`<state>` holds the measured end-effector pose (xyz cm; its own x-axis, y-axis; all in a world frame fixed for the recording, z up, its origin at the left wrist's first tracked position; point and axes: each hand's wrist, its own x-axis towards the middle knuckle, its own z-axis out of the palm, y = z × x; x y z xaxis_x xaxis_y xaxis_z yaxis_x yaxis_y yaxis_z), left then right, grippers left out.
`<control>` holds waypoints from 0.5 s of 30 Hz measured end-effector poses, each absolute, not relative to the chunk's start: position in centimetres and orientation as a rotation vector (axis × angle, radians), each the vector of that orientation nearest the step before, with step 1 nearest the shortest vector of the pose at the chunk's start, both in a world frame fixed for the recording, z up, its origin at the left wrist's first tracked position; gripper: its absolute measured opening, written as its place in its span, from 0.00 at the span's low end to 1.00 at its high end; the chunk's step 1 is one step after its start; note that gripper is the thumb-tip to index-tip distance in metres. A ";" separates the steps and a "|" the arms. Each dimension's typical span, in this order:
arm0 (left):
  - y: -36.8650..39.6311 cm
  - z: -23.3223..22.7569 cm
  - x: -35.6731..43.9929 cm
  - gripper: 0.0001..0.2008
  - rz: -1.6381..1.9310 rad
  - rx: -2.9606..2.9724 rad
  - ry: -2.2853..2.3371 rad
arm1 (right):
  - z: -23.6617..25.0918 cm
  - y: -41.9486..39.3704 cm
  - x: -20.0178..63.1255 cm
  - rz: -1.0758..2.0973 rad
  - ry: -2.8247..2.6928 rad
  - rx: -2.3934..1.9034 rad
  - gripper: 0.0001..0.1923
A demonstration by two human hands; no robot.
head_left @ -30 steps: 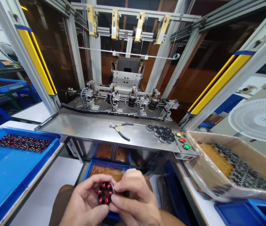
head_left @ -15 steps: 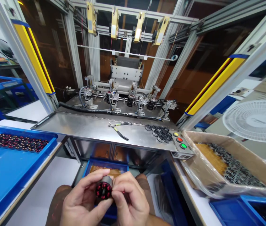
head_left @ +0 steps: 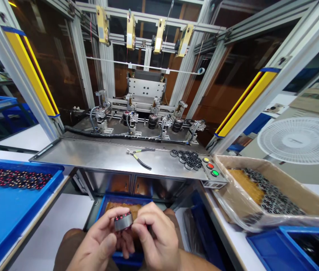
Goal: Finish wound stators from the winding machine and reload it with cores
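A red-wound ring (head_left: 123,223) was held in the half-curled left hand (head_left: 103,235); beside it, the right hand (head_left: 156,237) was pinched together (whether around anything couldn't be told).

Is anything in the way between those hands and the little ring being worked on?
Nothing visible is. The left hand holds the ring, and the right hand is close beside its edge; whether it touches is unclear. The pliers lie beyond, on the metal shelf.
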<state>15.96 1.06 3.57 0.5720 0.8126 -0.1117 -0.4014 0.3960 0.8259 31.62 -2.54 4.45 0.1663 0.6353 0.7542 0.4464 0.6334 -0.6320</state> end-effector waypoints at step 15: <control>2.0 3.9 15.7 0.25 0.801 0.957 0.492 | 5.5 -2.0 32.5 0.203 -1.632 -0.851 0.07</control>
